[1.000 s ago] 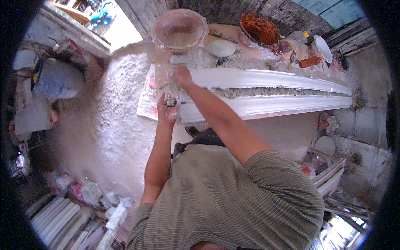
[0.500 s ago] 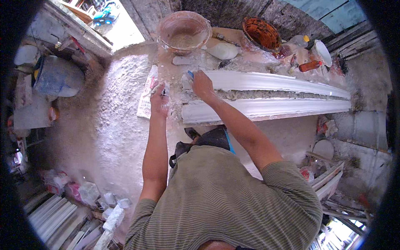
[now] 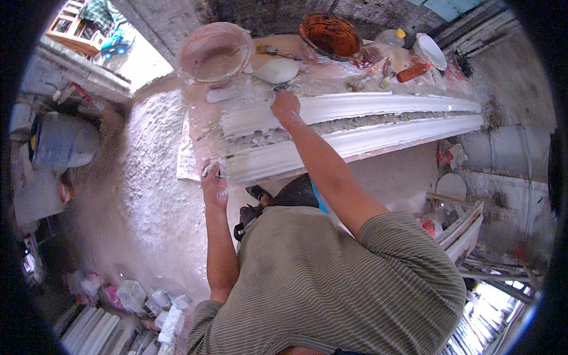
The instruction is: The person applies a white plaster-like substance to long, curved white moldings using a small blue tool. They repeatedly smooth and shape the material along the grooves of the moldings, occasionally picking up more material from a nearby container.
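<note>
Two long white plaster mouldings, the far one (image 3: 337, 109) and the near one (image 3: 355, 137), lie side by side on the bench with a rough grey strip between them. My right hand (image 3: 286, 107) is closed just beyond the far moulding's edge. Its fingertips meet a small dark object (image 3: 283, 87) whose kind I cannot make out. White-smeared, my left hand (image 3: 214, 180) has its fingers curled at the bench's left edge, near the close moulding's end. Something small and dark shows among those fingers, too unclear to name.
Along the back stand a large plaster-coated basin (image 3: 216, 56), a whitish rounded lump (image 3: 276, 71), a brush (image 3: 275, 52), an orange-stained basin (image 3: 330, 36), a red bottle (image 3: 412, 73) and a white bowl (image 3: 430, 52). A blue drum (image 3: 68, 139) stands at left.
My right hand has moved from the far moulding's left end to the dark object behind it; the blue item at its fingers no longer shows. My left hand has come nearer to me. The view has shifted.
</note>
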Motion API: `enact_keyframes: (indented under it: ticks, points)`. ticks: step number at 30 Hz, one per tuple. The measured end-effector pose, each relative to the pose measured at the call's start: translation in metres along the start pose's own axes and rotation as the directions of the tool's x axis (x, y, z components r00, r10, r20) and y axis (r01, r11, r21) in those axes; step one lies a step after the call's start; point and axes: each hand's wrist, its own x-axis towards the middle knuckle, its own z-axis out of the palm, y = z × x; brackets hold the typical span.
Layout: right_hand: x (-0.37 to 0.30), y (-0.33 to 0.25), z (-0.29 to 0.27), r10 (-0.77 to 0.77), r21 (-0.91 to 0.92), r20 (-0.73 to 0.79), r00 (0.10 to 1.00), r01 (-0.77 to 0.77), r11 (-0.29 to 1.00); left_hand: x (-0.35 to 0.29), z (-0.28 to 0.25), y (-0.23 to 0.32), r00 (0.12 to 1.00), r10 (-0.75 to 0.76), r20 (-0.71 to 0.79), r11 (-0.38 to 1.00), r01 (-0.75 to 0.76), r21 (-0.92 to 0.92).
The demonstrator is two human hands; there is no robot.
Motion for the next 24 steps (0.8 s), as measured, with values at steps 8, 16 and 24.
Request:
enact_keyframes:
  ticks: [8,16,24]
  points:
    - [0.044,0.149,-0.077,0.165,0.012,-0.134,0.977,-0.164,0.986,0.009,0.065,-0.041,0.997,0.026,0.066,1.0,-0.027,0.014]
    - [0.101,0.306,-0.135,0.224,0.006,-0.227,0.948,-0.229,0.973,-0.003,0.159,-0.124,0.997,-0.02,0.078,0.999,0.017,0.032]
    - [0.157,0.455,-0.203,0.176,-0.065,-0.395,0.902,-0.219,0.974,0.004,0.234,-0.21,0.963,-0.192,0.19,0.981,0.186,0.049]
